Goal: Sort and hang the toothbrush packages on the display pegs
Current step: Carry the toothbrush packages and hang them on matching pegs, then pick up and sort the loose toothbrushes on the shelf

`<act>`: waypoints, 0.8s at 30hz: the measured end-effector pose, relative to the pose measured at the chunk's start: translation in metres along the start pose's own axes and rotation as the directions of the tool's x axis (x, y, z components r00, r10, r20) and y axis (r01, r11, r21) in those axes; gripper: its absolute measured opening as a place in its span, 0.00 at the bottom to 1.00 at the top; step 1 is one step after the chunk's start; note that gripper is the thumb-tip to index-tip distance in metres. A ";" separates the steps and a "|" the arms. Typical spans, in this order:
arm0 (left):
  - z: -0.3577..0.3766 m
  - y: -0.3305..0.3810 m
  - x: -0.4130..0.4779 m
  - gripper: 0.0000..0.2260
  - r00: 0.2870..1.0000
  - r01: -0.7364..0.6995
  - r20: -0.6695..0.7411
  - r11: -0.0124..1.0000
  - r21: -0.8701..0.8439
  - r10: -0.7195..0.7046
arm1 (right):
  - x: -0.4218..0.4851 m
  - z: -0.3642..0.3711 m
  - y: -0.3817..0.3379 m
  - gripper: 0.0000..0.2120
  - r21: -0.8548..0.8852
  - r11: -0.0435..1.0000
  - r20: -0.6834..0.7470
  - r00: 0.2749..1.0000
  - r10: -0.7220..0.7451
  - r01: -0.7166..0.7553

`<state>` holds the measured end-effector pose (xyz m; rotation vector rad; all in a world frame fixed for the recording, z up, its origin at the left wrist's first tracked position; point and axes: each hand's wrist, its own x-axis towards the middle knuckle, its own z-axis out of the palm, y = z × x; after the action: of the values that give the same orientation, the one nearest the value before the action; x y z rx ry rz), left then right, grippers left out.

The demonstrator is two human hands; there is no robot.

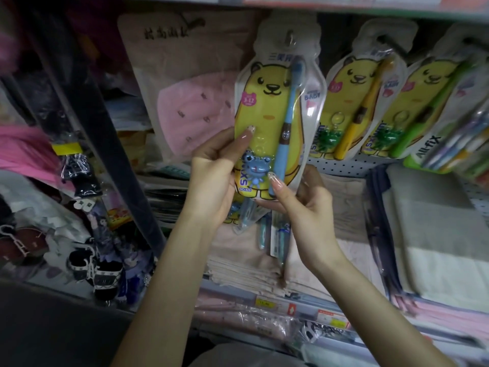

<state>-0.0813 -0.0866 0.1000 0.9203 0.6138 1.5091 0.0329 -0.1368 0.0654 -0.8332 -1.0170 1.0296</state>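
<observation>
- Toothbrush package [267, 109]: top hole at a peg [291, 39]; the left hand [211, 178] grips its left edge and the right hand [304, 200] pinches its lower right corner.
- Spare packages [246, 215]: behind its lower end, in the left hand.
- Second package [352, 109]: hanging just right of it.
- Third package [423, 109]: right of the second.
- Bagged cap [195, 107]: behind, to the left.
- Folded towels [436, 234]: below the pegs.

Dimly lit shop shelving: dark upright post [113, 154] as reference, with perforated back panel [341, 166] to its right, folded towels [436, 247] lower right, small shoes [105, 276] below.

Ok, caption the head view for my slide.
Left hand and right hand hold a yellow bear-card package with blue toothbrush at a display peg.
</observation>
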 end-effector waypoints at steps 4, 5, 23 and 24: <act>0.000 -0.006 0.019 0.05 0.999 0.029 -0.039 0.998 0.057 -0.027 | 0.017 0.000 0.004 0.09 -0.032 0.999 -0.032 0.999 0.036 -0.037; 0.002 -0.007 0.026 0.05 0.998 0.037 -0.056 0.997 0.073 -0.033 | 0.024 0.000 0.005 0.10 -0.034 0.998 -0.043 0.998 0.048 -0.049; 0.015 -0.026 0.085 0.04 0.998 0.058 0.011 0.990 0.126 -0.059 | 0.084 -0.007 0.009 0.03 -0.003 0.989 -0.147 0.979 0.144 -0.146; 0.011 -0.029 0.081 0.04 0.998 0.061 0.017 0.985 0.163 -0.064 | 0.083 -0.009 0.012 0.02 0.005 0.987 -0.154 0.975 0.161 -0.162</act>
<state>-0.0543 -0.0038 0.0991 1.0318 0.7515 1.4059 0.0526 -0.0549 0.0744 -0.9986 -0.8325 1.0816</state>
